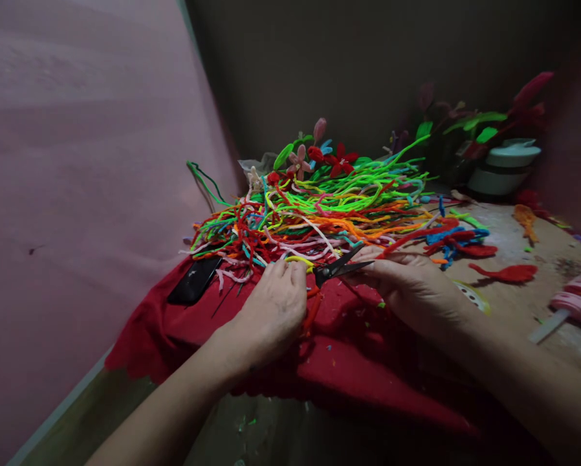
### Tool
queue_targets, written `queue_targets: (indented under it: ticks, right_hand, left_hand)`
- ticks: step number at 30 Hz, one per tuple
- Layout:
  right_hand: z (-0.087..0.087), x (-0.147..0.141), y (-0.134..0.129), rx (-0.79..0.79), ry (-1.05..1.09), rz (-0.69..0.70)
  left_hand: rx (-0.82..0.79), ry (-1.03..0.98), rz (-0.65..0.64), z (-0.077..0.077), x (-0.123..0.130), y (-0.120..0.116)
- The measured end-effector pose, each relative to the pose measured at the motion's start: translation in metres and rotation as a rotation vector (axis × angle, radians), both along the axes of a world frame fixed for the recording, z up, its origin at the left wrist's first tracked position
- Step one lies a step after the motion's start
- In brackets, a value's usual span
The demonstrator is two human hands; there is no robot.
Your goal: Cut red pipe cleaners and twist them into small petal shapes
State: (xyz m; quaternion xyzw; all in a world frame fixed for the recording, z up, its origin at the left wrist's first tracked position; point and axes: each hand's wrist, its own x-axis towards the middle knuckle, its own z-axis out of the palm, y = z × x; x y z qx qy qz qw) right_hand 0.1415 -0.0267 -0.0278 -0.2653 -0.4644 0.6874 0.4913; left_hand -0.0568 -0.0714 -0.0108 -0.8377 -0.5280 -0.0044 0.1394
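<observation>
My left hand (277, 304) is closed around the orange handles of a pair of scissors (330, 270). The dark blades are parted and point right, toward my other hand. My right hand (409, 281) pinches a red pipe cleaner (407, 238), whose length slants up to the right from the fingers. The blade tips reach the right fingertips; whether they touch the pipe cleaner I cannot tell. Just behind both hands lies a large heap of coloured pipe cleaners (319, 200), mostly green, red, orange and pink.
A black phone (193, 280) lies left on the red cloth (349, 378). Fuzzy flowers (341, 160) stand behind the heap. To the right are red petal shapes (508, 272), a pink tool with a pale nozzle (579, 301) and a lidded jar (504, 168). A pink wall (87, 162) borders the left.
</observation>
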Motion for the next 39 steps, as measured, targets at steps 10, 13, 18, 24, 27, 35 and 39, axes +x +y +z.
queue_targets:
  ticks: [10, 13, 18, 24, 27, 35, 39]
  right_hand:
    - [0.000, -0.001, 0.000, -0.066, 0.018, 0.040]
    - [0.000, -0.002, 0.000, -0.074, 0.047, 0.061]
    - [0.003, -0.004, -0.003, -0.146, 0.095, 0.060]
    - [0.001, -0.004, -0.003, -0.220, 0.163, 0.058]
    - [-0.002, -0.004, -0.003, -0.232, 0.173, 0.035]
    - [-0.002, -0.006, -0.004, -0.148, 0.116, -0.060]
    - [-0.002, -0.003, -0.005, -0.043, -0.070, -0.194]
  left_hand:
    - [-0.029, -0.018, -0.007, 0.000, 0.003, 0.002]
    - [-0.070, -0.050, 0.006, 0.002, 0.005, 0.000]
    - [-0.139, -0.114, 0.030, 0.000, 0.006, -0.003]
    - [-0.146, -0.198, -0.007, -0.009, 0.004, -0.004]
    - [-0.114, -0.190, 0.018, -0.011, 0.007, -0.003]
    - [-0.033, -0.050, 0.116, -0.015, 0.022, 0.000]
    - [-0.089, -0.105, 0.146, -0.015, 0.026, 0.000]
